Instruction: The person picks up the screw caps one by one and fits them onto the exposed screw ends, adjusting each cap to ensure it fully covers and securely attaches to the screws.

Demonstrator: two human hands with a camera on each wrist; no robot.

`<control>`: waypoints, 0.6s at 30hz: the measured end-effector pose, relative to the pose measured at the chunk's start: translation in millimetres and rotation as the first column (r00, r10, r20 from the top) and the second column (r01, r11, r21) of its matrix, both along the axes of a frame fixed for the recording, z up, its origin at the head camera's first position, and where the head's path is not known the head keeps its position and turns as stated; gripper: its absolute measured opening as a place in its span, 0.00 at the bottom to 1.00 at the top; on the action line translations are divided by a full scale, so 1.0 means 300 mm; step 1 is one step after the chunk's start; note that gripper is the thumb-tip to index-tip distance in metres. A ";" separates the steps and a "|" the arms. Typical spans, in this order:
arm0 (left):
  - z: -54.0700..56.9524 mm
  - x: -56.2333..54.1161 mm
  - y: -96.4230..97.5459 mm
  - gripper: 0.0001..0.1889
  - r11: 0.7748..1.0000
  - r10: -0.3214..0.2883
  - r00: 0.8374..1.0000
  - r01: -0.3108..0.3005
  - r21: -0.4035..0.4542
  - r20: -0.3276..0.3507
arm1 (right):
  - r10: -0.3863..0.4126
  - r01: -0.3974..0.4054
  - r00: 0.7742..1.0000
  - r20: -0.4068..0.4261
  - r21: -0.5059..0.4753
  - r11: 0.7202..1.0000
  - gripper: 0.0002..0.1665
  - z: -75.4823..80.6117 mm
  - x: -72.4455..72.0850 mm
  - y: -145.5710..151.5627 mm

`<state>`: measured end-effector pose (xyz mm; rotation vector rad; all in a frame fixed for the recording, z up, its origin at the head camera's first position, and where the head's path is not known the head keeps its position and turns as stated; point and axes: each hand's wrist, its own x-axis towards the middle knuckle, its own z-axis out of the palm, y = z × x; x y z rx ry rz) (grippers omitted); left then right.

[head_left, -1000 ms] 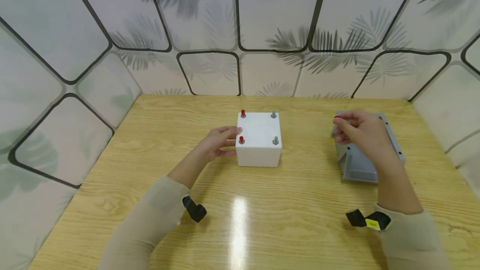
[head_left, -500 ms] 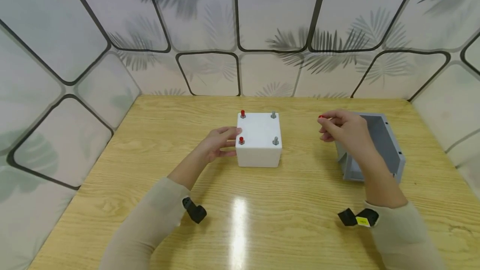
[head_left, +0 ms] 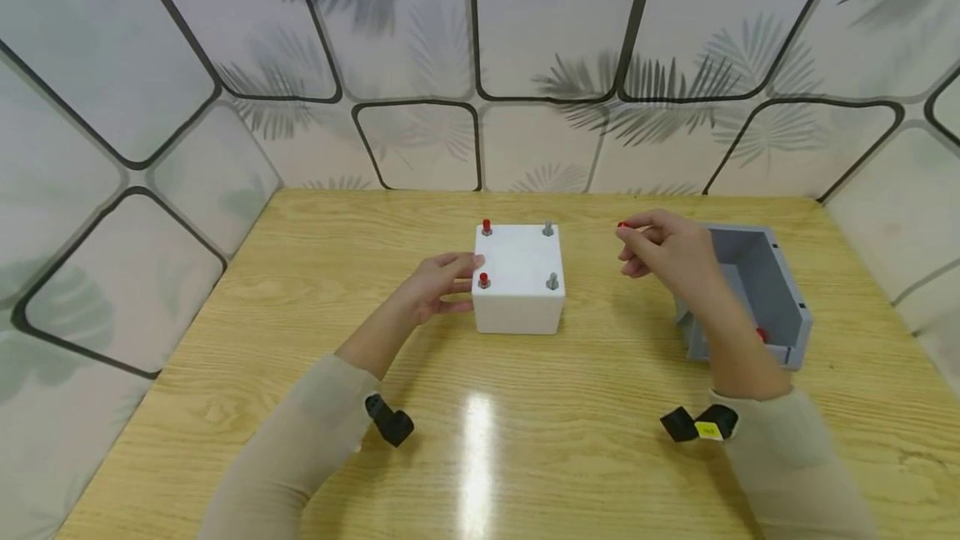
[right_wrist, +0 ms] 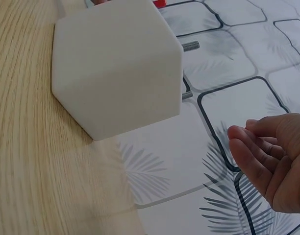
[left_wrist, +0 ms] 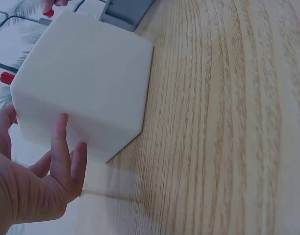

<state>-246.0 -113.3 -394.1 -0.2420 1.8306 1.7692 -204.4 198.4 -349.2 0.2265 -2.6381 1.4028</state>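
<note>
A white block point(head_left: 519, 273) sits on the table with upright threaded bolts in its top corners. Red caps point(head_left: 483, 280) cover both left bolts, while each right bolt point(head_left: 552, 281) shows bare grey thread. My left hand point(head_left: 442, 286) rests against the block's left side, thumb at the top edge; in the left wrist view its extended fingers point(left_wrist: 62, 147) touch the side face. Right of the block and above the table, my right hand point(head_left: 671, 252) pinches a small red cap point(head_left: 622, 225) between thumb and index finger. That cap is mostly hidden by the fingertips in the right wrist view.
A grey plastic bin point(head_left: 783, 273) stands at the right, partly behind my right forearm, with something red point(head_left: 761, 334) inside. The wooden table point(head_left: 600, 440) meets a patterned cloth backdrop point(head_left: 547, 144) at its far edge.
My right hand has moved left, from over the grey bin toward the white block, carrying the red cap. More of the bin's inside shows. My left hand and the block have stayed put.
</note>
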 end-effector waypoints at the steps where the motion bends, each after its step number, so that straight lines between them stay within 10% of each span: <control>1: 0.000 0.000 0.000 0.29 1.000 0.000 1.000 0.000 0.000 0.002 | -0.001 0.001 1.000 0.003 -0.004 1.000 0.19 0.001 -0.004 -0.005; 18: 0.007 0.000 0.004 0.29 1.000 0.012 1.000 -0.012 -0.002 0.013 | 0.010 -0.009 0.999 0.036 -0.031 0.999 0.14 0.014 -0.061 -0.069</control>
